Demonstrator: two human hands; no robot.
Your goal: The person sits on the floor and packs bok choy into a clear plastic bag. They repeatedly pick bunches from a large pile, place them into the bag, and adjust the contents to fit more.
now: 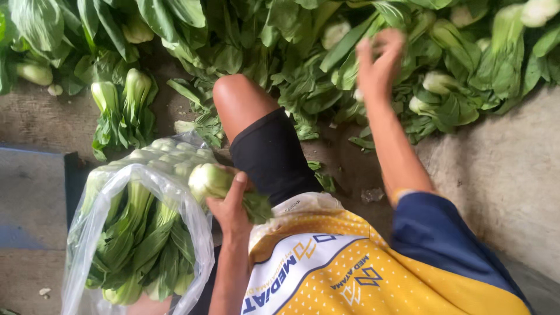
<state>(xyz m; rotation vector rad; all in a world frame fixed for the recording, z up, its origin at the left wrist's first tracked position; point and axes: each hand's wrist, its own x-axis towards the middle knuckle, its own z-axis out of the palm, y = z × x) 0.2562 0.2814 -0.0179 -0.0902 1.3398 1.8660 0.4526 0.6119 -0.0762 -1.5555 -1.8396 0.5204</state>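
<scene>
Head view: left hand [228, 205] grips bok choy head [211, 179] beside bag [93, 233]; right hand [379, 61], fingers spread, reaches pile [326, 70] at upper frame.

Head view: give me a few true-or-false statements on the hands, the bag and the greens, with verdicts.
1. The left hand holds a bok choy at the mouth of the plastic bag. True.
2. The right hand rests on the knee. False: it is raised over the pile of greens, apart from the knee.
3. The bag already holds several bok choy. True.
4. The bag is opaque and black. False: it is clear, and the greens show through it.
5. The greens in the pile lie in a crate. False: they lie loose on the floor.
</scene>
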